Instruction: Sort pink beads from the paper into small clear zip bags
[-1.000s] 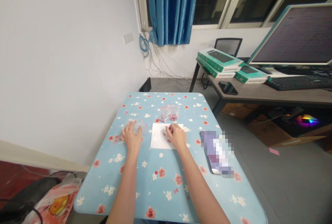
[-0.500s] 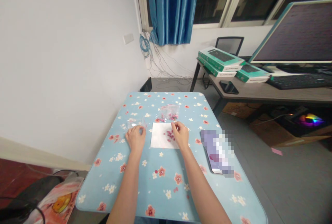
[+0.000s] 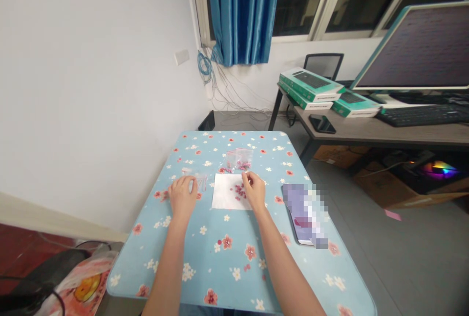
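The fingers of the right hand (image 3: 253, 191) are best kept low and lightly curled, so that small beads (image 3: 241, 191) can be handled without being scattered; a steady wrist would likely help, since such round things may roll. Those fingers are bent inward with the thumb brought near the forefinger, and whether a bead is gripped between them cannot be told. By the left hand (image 3: 183, 194), a thin clear bag (image 3: 202, 182) is approached from its left end; its fingers are loosely arched, the thumb a little apart from the forefinger, but whether the bag is pinched is hidden. The loose beads are gathered on the right part of the white paper (image 3: 222, 194), just beside the right hand. Beyond the paper, more beads are held in clear packets (image 3: 240, 156). To the right, on the flowered tabletop (image 3: 205, 267), a flat blurred-out object (image 3: 300, 213) is placed.
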The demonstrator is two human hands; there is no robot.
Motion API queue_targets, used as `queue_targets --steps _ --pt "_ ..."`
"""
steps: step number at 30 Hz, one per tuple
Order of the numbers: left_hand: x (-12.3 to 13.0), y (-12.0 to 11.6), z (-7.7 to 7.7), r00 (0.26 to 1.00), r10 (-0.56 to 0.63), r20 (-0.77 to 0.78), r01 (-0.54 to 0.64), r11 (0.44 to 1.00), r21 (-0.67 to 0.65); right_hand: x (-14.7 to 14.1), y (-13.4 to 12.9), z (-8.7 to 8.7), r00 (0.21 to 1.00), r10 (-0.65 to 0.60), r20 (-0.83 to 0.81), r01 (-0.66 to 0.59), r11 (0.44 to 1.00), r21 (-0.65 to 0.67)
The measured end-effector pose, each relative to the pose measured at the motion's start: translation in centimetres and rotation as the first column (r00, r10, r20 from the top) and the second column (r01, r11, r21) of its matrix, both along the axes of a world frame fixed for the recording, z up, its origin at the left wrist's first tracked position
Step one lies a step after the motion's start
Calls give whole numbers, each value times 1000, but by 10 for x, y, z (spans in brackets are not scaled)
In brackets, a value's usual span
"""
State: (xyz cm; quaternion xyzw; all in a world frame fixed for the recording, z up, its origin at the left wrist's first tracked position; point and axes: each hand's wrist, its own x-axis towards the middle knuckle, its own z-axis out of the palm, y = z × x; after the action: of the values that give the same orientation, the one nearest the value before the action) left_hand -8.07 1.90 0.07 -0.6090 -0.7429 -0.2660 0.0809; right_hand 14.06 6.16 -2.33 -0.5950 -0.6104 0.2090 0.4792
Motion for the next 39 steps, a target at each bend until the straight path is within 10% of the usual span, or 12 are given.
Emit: queue_targets --steps 26,39 --pt "-21 -8 -12 935 -310 -171 259 928 -268 0 -1 1 1000 15 23 -15 1000 -17" --pt "-10 11 -3 944 -279 -176 257 957 -138 0 0 -1 999 20 29 -19 999 -25"
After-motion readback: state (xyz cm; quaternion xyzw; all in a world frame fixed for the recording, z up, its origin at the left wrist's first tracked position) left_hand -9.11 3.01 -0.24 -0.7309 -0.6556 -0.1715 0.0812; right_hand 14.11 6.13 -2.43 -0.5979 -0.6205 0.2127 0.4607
